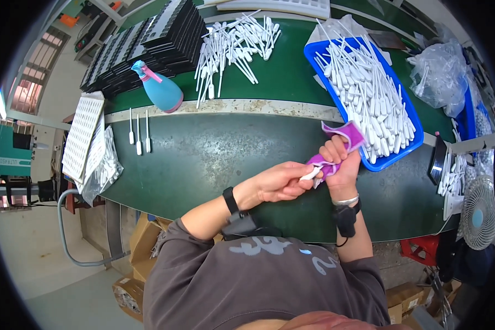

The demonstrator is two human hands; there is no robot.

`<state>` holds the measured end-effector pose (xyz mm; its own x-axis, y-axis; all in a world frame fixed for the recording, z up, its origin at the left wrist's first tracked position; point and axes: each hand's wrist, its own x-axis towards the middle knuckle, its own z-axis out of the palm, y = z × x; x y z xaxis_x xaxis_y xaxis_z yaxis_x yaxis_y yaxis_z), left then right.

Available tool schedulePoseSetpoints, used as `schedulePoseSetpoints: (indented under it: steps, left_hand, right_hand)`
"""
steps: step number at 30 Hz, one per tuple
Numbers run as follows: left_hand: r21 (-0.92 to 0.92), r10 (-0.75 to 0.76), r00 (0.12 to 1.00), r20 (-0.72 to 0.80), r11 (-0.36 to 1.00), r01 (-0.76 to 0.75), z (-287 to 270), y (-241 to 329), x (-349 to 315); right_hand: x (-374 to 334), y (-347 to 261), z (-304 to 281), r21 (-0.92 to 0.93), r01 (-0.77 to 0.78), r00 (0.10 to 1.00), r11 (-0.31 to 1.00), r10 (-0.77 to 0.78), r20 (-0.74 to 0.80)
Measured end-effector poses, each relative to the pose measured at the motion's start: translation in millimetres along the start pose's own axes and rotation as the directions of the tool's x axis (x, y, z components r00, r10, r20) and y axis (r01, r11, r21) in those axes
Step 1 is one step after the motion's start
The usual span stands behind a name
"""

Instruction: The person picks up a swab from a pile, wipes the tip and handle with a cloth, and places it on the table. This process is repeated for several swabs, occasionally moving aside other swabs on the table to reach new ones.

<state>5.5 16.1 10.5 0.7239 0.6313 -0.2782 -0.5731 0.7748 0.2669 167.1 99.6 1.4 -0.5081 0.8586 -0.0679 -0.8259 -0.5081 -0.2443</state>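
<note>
Close together over the green tabletop (231, 148), both hands work on one piece. My left hand (283, 182) pinches the thick white end of a white plastic stick (310, 175). My right hand (344, 165) is closed around a purple cloth (351, 133), which sticks out above the fist and hangs below the fingers, against the white piece. The cloth and fingers hide the rest of that stick. Just beyond my right hand stands a blue tray (377, 167) heaped with similar white sticks (371, 93). Three more sticks (138, 144) lie in a row at the left.
A blue spray bottle (162, 91) stands at the back left, before stacked black trays (148, 44). Loose white sticks (236, 47) are piled at the back. White perforated trays (82, 135) and a plastic bag (104, 165) sit at the left edge; a small fan (478, 213) is far right.
</note>
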Motion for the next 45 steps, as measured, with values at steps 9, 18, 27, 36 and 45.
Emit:
schedulePoseSetpoints:
  steps: [9,18,27,36,45]
  left_hand:
    - [0.506,0.088,0.994,-0.069,0.861,-0.042,13.0,-3.3,-0.4]
    - [0.821,0.416,0.887,-0.200,0.566,-0.080,2.4,-3.9,7.2]
    - [0.994,0.693,0.720,-0.045,-0.039,0.099,5.0,10.5,-7.8]
    - [0.986,0.929,0.338,0.150,-0.113,-0.126,9.5,43.2,-14.1]
    - [0.922,0.879,0.281,0.385,-0.380,-0.074,22.2,8.2,2.6]
  right_hand:
    - [-0.7,-8.8,2.1,-0.063,0.062,0.994,0.996,-0.067,-0.085]
    - [-11.7,22.6,16.7,-0.750,-0.114,0.993,0.652,0.051,-0.106]
    - [-14.1,42.4,52.9,-0.456,-0.318,0.945,0.831,0.241,-0.222]
    - [-18.6,37.8,20.6,-0.674,-0.276,0.953,0.685,0.284,-0.102]
    - [-17.5,42.6,0.5,-0.146,-0.304,0.933,0.941,0.263,-0.246]
